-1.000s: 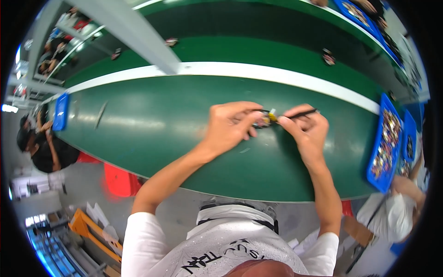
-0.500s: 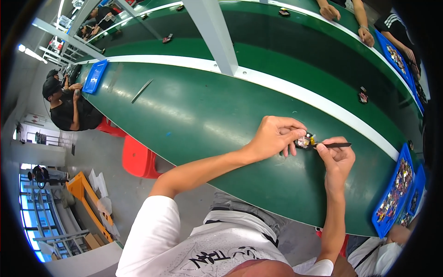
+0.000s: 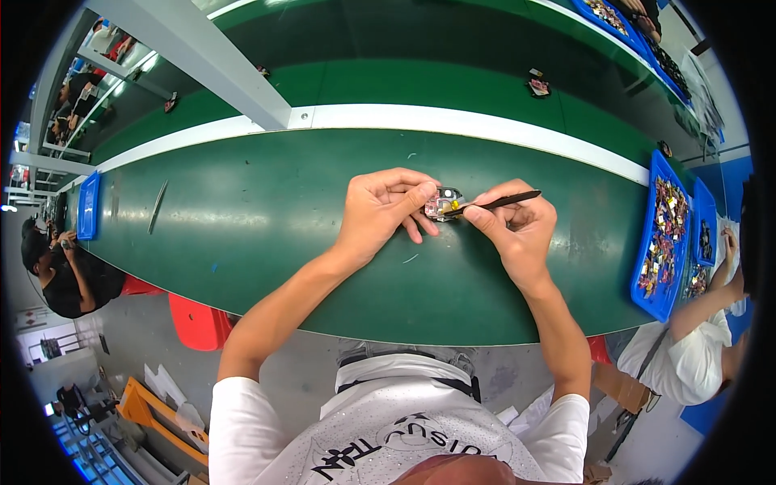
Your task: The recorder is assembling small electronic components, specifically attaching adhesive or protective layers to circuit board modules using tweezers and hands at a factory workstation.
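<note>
My left hand (image 3: pixel 380 208) pinches a small clear plastic part with yellow and pink bits (image 3: pixel 444 204) just above the green table (image 3: pixel 267 210). My right hand (image 3: pixel 517 225) grips a thin black tool (image 3: pixel 501 200) like a pen, its tip touching the small part. Both hands meet at the middle of the table, in front of my chest. My forearms come up from the lower edge, in a white T-shirt.
A blue tray (image 3: pixel 664 234) full of small mixed parts lies at the right, with a second blue tray (image 3: pixel 705 234) beside it. A co-worker's arm (image 3: pixel 703 303) reaches in at the right. A white stripe (image 3: pixel 485 125) and grey beam (image 3: pixel 202 56) cross behind. Another blue tray (image 3: pixel 87 206) far left.
My head view has swung, so the hands now sit nearer the picture's centre. The hands keep the same hold on the small part and the black tool.
</note>
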A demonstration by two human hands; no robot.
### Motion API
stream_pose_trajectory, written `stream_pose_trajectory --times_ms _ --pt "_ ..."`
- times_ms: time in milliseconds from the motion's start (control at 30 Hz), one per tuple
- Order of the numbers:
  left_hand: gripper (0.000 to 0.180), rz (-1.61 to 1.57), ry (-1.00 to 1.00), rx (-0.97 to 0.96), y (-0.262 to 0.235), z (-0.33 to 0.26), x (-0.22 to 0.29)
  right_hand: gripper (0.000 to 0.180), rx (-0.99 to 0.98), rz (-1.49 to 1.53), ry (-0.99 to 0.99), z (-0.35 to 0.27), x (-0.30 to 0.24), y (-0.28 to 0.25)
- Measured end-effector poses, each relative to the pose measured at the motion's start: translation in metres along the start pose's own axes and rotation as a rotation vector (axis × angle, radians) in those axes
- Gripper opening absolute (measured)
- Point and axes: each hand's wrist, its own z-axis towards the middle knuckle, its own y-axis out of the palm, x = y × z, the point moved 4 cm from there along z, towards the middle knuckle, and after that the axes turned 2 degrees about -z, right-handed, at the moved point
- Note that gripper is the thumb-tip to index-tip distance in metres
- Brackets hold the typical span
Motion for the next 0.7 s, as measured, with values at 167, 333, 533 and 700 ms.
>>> stream_pose_trajectory --times_ms 167,333,533,700 --pt "0.029 -0.028 0.004 -0.042 0.0037 -0.0007 0.0015 0.014 0.003 -0.001 -0.027 -0.0008 -0.0028 -0.0011" --pt "0.034 -0.077 -0.032 -0.088 0.0046 -0.0014 -0.0011 0.014 0.001 -0.001 -0.02 -0.0017 -0.0007 -0.0014" --pt "0.034 -0.11 -0.065 -0.109 0.0033 0.0002 0.0 0.015 0.036 -0.021 -0.053 -0.003 -0.0037 -0.0011" --pt "0.032 -0.111 -0.068 -0.096 0.0011 -0.0002 -0.0003 0.013 0.071 -0.034 -0.056 -0.0052 -0.006 0.0006"
